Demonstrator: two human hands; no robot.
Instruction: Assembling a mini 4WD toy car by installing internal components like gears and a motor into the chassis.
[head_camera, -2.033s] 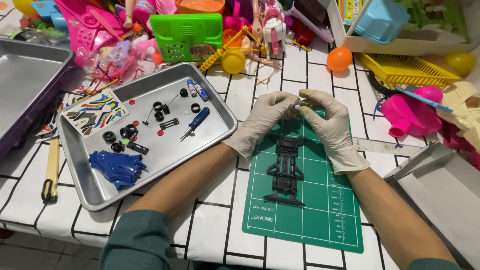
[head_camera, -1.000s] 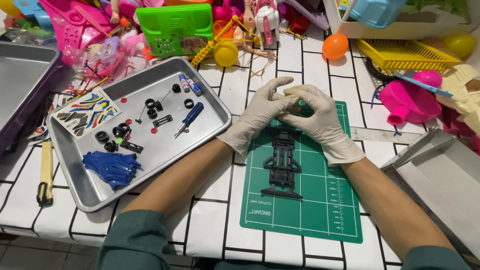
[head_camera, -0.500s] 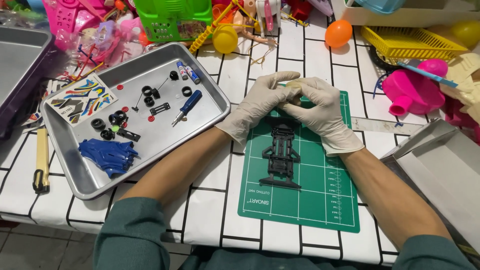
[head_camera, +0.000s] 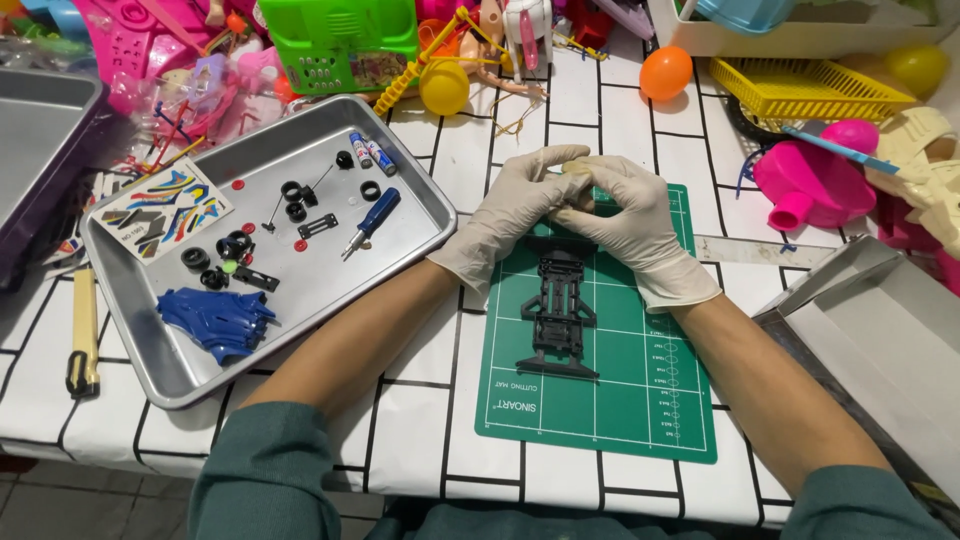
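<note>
A black toy car chassis (head_camera: 558, 315) lies lengthwise on a green cutting mat (head_camera: 640, 400). Both hands wear pale gloves and meet at the chassis's far end. My left hand (head_camera: 515, 205) and my right hand (head_camera: 625, 225) press fingertips together over that end, and a small part between them is hidden. To the left stands a metal tray (head_camera: 420, 215) with a blue screwdriver (head_camera: 370, 222), small black tyres (head_camera: 295, 198), a blue car body shell (head_camera: 215, 320), a sticker sheet (head_camera: 165, 208) and two small batteries (head_camera: 367, 152).
Colourful plastic toys crowd the far edge: a green basket (head_camera: 340, 40), a yellow basket (head_camera: 810, 90), an orange ball (head_camera: 667, 72), a pink toy (head_camera: 815, 180). A yellow-handled tool (head_camera: 83, 335) lies left of the tray. A grey box (head_camera: 880, 330) sits right.
The view has shifted slightly, so the table appears lower and nearer. Both hands stay together at the far end of the chassis, with the fingers now closed tighter over it.
</note>
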